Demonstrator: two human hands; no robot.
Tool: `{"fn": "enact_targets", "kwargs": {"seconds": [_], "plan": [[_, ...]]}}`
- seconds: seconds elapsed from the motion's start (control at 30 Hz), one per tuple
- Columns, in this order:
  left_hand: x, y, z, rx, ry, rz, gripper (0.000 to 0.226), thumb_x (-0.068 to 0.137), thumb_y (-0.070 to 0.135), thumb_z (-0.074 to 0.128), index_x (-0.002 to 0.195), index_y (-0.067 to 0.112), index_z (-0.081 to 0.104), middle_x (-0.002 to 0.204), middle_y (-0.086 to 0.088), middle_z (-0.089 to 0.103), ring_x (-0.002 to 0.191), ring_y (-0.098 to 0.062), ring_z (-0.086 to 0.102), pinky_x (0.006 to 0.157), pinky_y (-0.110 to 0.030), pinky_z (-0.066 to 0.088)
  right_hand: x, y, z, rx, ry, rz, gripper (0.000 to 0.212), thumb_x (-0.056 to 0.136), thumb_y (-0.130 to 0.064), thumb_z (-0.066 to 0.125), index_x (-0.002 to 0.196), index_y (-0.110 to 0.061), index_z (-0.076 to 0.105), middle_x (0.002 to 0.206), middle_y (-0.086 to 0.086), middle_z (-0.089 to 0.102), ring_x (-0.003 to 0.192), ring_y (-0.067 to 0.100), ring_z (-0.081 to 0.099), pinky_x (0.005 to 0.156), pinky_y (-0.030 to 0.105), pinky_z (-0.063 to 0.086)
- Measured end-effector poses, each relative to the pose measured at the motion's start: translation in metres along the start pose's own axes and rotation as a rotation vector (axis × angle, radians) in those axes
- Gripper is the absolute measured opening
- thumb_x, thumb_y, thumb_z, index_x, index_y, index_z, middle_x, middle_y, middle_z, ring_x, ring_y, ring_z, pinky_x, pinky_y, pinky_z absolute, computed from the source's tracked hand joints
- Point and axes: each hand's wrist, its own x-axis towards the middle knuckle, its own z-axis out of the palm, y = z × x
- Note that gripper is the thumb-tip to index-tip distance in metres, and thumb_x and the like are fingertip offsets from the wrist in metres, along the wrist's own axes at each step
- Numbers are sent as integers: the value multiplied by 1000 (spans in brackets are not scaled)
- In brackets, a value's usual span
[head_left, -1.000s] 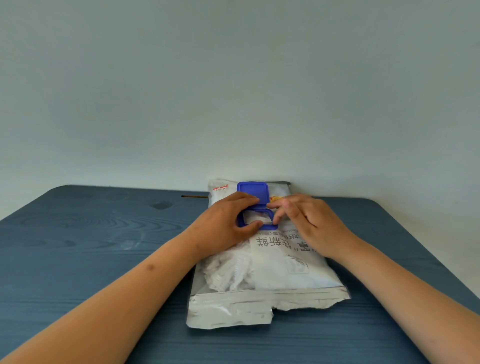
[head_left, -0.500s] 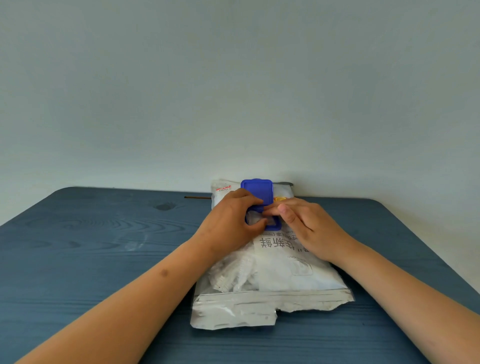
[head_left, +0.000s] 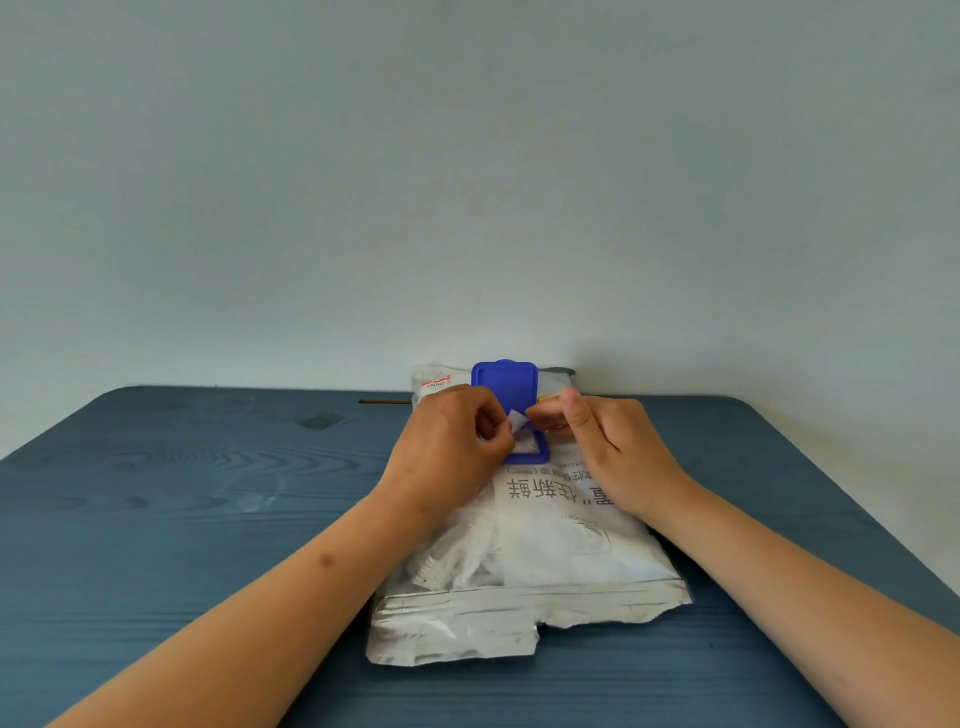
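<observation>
A silvery white pack of wipes (head_left: 561, 545) lies flat on the blue table (head_left: 182, 519), its torn end toward me. Its blue flip lid (head_left: 505, 384) stands open over a blue frame (head_left: 530, 457). A small white corner of a wipe (head_left: 517, 420) sticks up from the opening. My left hand (head_left: 447, 447) pinches that corner between thumb and forefinger. My right hand (head_left: 608, 447) rests on the pack just right of the frame, fingers curled, thumb up, fingertips at the wipe.
The table's far edge meets a plain pale wall (head_left: 467, 182). A thin dark stick (head_left: 384, 401) lies at the back edge, left of the pack. The table's right edge (head_left: 852, 509) runs diagonally toward me.
Both hands have lifted a little off the opening. A white corner of wipe now shows between the fingertips, where before the fingers covered the frame.
</observation>
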Motion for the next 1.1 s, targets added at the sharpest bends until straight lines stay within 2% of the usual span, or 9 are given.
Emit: {"fn": "enact_targets", "kwargs": {"seconds": [0.17, 0.27, 0.43, 0.57, 0.67, 0.77, 0.83, 0.97, 1.1], "plan": [[1, 1, -11, -99, 4, -163, 12, 81, 22, 67, 72, 16, 63, 65, -1, 66, 54, -8, 52, 53, -20, 46, -1, 0, -1, -17, -10, 11, 57, 100, -48, 25, 113, -17, 71, 108, -5, 75, 101, -2, 67, 92, 26, 53], [-1, 1, -20, -183, -18, -225, 19, 80, 20, 62, 66, 12, 54, 57, 3, 53, 48, -6, 41, 46, -14, 38, -2, -2, -1, -114, -111, -22, 57, 99, -51, 23, 116, -23, 70, 117, -11, 71, 112, 0, 61, 97, 23, 47], [-4, -4, -32, -197, -94, -248, 30, 82, 24, 57, 62, 13, 37, 60, -2, 38, 56, -13, 33, 53, -29, 31, -2, -7, 6, -251, -283, -102, 49, 101, -48, 22, 132, -32, 57, 136, -19, 57, 131, -8, 42, 114, 31, 31], [-1, -11, -37, -141, -159, -265, 34, 83, 25, 55, 61, 12, 33, 58, -1, 33, 54, -14, 28, 51, -28, 26, -4, -20, 12, -305, -375, -200, 49, 100, -45, 26, 140, -28, 49, 147, -19, 45, 136, -14, 28, 109, 4, 11], [0, -13, -39, -20, -173, -276, 36, 83, 27, 56, 57, 11, 37, 53, 2, 38, 49, -14, 33, 48, -25, 29, -5, -23, 18, -353, -478, -203, 53, 99, -48, 22, 146, -30, 39, 154, -18, 33, 144, -8, 17, 116, 12, 8], [2, -11, -51, 46, 102, -195, 29, 82, 26, 56, 60, 9, 49, 52, 1, 49, 47, -15, 41, 47, -28, 35, -6, -21, 20, -363, -535, -170, 55, 98, -52, 19, 147, -33, 36, 156, -19, 30, 144, -8, 16, 121, 23, 12], [1, -7, -60, 23, 168, -39, 26, 84, 23, 54, 61, 11, 56, 54, -1, 56, 49, -16, 46, 47, -32, 40, -5, -20, 20, -360, -537, -159, 55, 98, -53, 19, 146, -33, 37, 156, -20, 31, 144, -8, 17, 121, 26, 15], [-8, -3, -58, 68, -95, 129, 31, 90, 30, 52, 66, 17, 67, 64, 4, 69, 62, -11, 65, 62, -35, 54, -5, -20, 22, -348, -533, -172, 53, 100, -52, 20, 146, -33, 37, 156, -19, 32, 143, -7, 21, 120, 26, 18], [-8, -10, -49, 278, -213, 146, 42, 90, 35, 52, 57, 12, 64, 44, -7, 49, 41, -19, 35, 44, -28, 31, -4, -23, 18, -306, -451, -172, 46, 101, -46, 27, 142, -33, 44, 150, -18, 42, 138, -9, 31, 115, 16, 23]]}}
